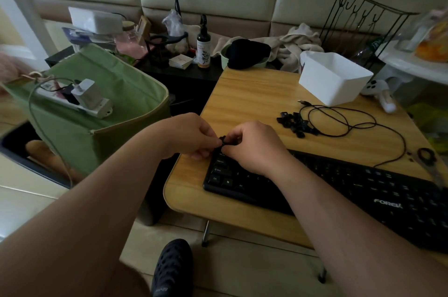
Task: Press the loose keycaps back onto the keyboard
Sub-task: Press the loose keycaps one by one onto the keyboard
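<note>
A small black keycap (222,139) is held between the two hands, just above the far left corner of the keyboard (339,190), which lies with its long axis from left to right across the near part of the wooden table (249,93). The left hand (191,135) pinches the keycap from the left side with curled fingers, and the right hand (252,145) pinches it from the right, its fingers bent down over the corner keys. Which way the keycap is turned cannot be told, because the fingers hide most of it. The place where it must go is probably directly under the grip, so the coming move looks like a short press straight down, and both hands are equally near. The other loose keycaps (297,123) lie in a small pile farther on the table, to the right of the hands and well apart from them, inside the loops of a black cable (349,124). Behind the pile stands a white box (337,78).
</note>
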`<state>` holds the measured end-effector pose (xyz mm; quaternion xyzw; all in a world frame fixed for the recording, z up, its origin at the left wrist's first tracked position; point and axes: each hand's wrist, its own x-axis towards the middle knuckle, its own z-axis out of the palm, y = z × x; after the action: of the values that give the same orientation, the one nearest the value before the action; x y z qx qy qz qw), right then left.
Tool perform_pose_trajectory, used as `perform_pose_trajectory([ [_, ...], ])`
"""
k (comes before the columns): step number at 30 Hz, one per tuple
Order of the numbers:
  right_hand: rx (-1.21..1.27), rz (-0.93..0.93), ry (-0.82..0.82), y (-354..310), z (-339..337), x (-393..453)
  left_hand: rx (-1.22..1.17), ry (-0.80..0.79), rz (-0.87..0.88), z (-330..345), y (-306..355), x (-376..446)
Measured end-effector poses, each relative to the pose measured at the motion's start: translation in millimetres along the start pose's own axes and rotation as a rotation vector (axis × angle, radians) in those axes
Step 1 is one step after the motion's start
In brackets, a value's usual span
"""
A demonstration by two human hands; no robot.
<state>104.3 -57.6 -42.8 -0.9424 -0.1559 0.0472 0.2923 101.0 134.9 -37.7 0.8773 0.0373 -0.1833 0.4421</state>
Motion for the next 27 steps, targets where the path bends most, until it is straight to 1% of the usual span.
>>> perform_pose_trajectory([
  [3, 0.006, 0.026, 0.007, -1, 3, 2, -0.010, 0.007, -0.019, 1, -1, 1],
  [9, 0.004, 0.049, 0.069, -1, 11, 1, -0.024, 0.029, -0.033, 4, 0, 2],
  [14, -0.058, -0.004, 0.036, -4, 7, -2, -0.013, 0.045, -0.045, 5, 3, 2],
  [21, -0.187, -0.139, 0.076, -3, 7, -6, -0.002, 0.053, -0.058, 6, 6, 3],
  [27, -0.241, -0.165, 0.077, -5, 10, -11, 0.001, 0.064, -0.088, 8, 8, 3],
])
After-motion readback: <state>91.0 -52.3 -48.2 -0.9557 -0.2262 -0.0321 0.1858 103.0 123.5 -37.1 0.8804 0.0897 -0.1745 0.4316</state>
